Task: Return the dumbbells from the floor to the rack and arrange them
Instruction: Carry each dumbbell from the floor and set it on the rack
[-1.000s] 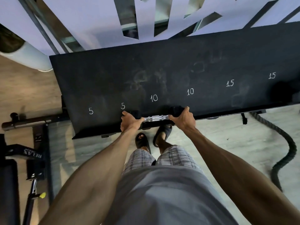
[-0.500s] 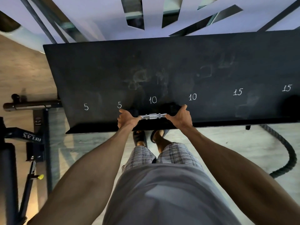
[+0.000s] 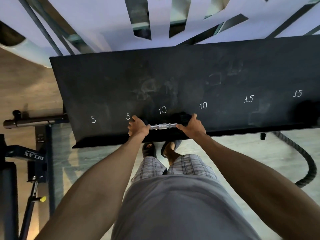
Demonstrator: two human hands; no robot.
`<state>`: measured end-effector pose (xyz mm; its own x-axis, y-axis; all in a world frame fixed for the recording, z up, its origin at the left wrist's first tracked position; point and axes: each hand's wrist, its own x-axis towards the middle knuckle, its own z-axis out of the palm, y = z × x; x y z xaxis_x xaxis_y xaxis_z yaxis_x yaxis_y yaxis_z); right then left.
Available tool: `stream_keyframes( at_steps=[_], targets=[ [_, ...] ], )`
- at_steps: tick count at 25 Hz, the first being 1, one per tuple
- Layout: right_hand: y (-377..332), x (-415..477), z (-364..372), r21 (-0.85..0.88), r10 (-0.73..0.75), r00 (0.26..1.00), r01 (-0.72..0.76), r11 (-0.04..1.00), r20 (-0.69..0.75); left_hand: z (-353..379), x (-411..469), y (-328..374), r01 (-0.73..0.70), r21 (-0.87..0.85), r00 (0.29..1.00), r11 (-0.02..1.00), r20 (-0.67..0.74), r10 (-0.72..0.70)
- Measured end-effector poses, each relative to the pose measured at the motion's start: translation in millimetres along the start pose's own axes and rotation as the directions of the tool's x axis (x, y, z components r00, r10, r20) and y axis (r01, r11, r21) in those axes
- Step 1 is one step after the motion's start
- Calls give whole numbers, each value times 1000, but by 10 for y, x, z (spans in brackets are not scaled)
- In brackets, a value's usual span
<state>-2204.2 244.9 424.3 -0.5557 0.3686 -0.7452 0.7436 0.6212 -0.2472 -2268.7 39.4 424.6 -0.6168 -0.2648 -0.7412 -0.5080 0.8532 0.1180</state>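
Note:
A dumbbell point(image 3: 162, 126) with a silver knurled handle and black ends lies crosswise at the front edge of the black rack shelf point(image 3: 173, 80), just below the left chalk "10". My left hand point(image 3: 138, 127) grips its left end and my right hand point(image 3: 191, 126) grips its right end. The black ends are mostly hidden by my hands and blend with the shelf. Chalk numbers 5, 5, 10, 10, 15, 15 run left to right along the shelf. A dark rounded shape point(image 3: 306, 113) sits at the shelf's far right, too dim to identify.
A black exercise machine point(image 3: 32, 156) marked RELAX stands at the left, with a bar point(image 3: 34, 121) reaching toward the rack. A thick black rope point(image 3: 308, 163) curls on the pale floor at the right. My sandalled feet point(image 3: 161, 149) are under the shelf's front edge.
Both hands have carried the dumbbell forward from the shelf's front lip onto its surface. The view has shifted, so the shelf sits lower in frame.

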Motion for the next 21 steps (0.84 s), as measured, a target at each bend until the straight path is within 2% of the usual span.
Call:
stream_keyframes(
  at_steps=[2,3,5,7,9,12,15,21],
  targets=[
    [28,-128,-29,-20,-22,999,21,1000,-31,-36,-111,31,-124,212,989,969,-56,139],
    [53,-202,-34,-7,-29,997,29,1000,-75,-53,-164,71,-204,334,966,920,-81,244],
    [126,-411,-13,32,-16,987,22,999,-159,-41,-310,153,-374,515,876,771,-76,476],
    [263,-684,63,92,25,974,-4,996,-225,32,-509,235,-550,597,745,584,35,666],
    [459,-972,214,171,58,971,-18,985,-232,118,-713,285,-706,575,626,412,236,743],
    [796,-1450,514,295,138,973,-78,952,-186,311,-996,301,-841,512,469,178,524,711],
    [1229,-1995,950,438,279,944,-177,881,-179,687,-1322,169,-879,477,379,-22,724,576],
    [1911,-3091,2043,702,560,819,-327,633,-123,1605,-2069,-267,-840,362,243,-405,917,317]
  ],
)
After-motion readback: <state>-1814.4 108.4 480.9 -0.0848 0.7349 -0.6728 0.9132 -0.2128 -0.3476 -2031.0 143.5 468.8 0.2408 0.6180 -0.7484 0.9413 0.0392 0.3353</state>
